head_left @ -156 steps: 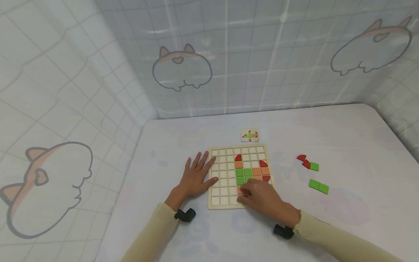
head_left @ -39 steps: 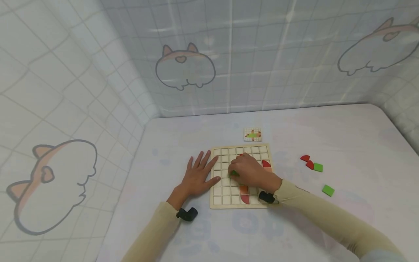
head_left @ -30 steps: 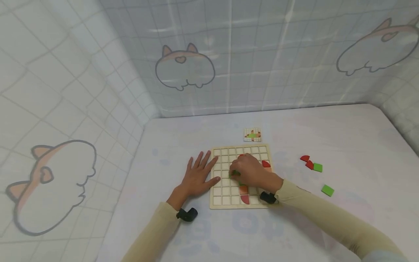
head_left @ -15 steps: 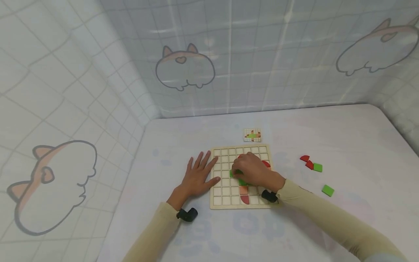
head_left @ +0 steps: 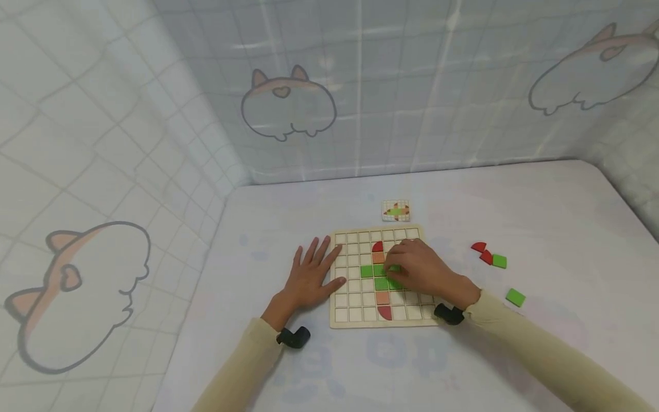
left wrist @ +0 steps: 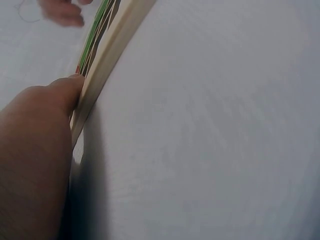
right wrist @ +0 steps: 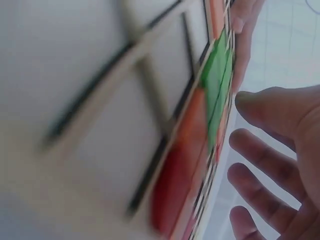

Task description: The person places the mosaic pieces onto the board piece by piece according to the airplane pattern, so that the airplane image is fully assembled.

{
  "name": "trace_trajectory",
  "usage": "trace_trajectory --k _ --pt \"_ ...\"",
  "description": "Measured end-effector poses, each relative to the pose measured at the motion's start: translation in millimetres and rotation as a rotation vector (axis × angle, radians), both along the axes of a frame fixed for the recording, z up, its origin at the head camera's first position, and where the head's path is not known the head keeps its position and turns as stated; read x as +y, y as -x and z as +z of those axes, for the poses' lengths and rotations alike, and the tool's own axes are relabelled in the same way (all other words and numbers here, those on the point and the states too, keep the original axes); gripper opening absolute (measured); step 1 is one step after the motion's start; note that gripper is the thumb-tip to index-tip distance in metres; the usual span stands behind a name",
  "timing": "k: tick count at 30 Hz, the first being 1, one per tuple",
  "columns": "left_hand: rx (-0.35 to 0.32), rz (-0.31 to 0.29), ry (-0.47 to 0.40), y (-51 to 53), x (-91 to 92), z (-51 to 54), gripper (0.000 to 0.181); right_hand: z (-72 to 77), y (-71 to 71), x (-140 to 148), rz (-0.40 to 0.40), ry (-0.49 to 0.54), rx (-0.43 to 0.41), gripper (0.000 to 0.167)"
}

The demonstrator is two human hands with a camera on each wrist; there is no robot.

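Observation:
My left hand (head_left: 305, 283) rests spread at the left edge of a wooden grid board (head_left: 341, 315), thumb and index finger over its border. Above the board's right half hovers my right hand (head_left: 424, 269); in the right wrist view its fingers (right wrist: 262, 155) are apart and hold nothing. A green square tile (head_left: 366, 272) lies in a cell left of more green tiles (head_left: 381, 284). Orange tiles (head_left: 382, 297) and red quarter-circle tiles (head_left: 384, 312) stand above and below them. The right hand hides the tiles on the board's right side.
A small pattern card (head_left: 396, 211) lies behind the board. To the right on the table are two red quarter-circle tiles (head_left: 479, 246) beside a green square tile (head_left: 499, 261). Another green tile (head_left: 515, 297) lies nearer. Patterned curtains (head_left: 381, 126) stand around the table.
One green tile has gone from the loose pair on the right, and a green tile now lies left of the green block. My right hand has let go and moved right; the left stayed.

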State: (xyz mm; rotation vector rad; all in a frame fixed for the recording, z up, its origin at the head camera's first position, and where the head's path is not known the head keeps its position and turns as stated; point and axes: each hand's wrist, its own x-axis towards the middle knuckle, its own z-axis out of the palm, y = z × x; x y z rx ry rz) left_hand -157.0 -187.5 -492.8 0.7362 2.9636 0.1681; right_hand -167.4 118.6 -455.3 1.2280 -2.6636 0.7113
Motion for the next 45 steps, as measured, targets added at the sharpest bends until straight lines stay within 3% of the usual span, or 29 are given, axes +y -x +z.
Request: trace_trajectory --k 8,21,26,30,37,40,45 --pt "0.002 0.001 -0.009 1.7 -1.6 0.4 0.08 -0.6 -9.5 48 -0.213 -0.042 -0.064 0.013" --pt "-0.005 -0.011 -0.013 0.5 -3.3 0.1 0.079 -1.7 -15.4 122 -0.486 -0.048 -0.016 0.024" --pt "-0.009 -0.006 -0.013 -0.6 -2.9 1.9 0.078 0.0 -18.0 140 -0.571 -0.039 -0.102 0.026" --pt "-0.015 0.004 -0.005 -0.9 -2.6 2.1 0.079 -0.1 -17.0 143 -0.594 -0.043 -0.178 0.026" --pt "-0.007 0.004 -0.027 -1.1 -1.0 0.6 0.079 -5.8 -8.2 138 -0.574 0.003 -0.132 0.02" --pt "-0.01 0.0 -0.037 -1.0 -0.3 0.2 0.079 -4.5 -3.4 136 -0.543 -0.004 -0.133 0.013" --pt "-0.034 0.004 -0.016 0.5 -0.2 1.1 0.078 -0.3 7.0 132 -0.438 -0.115 -0.092 0.015"
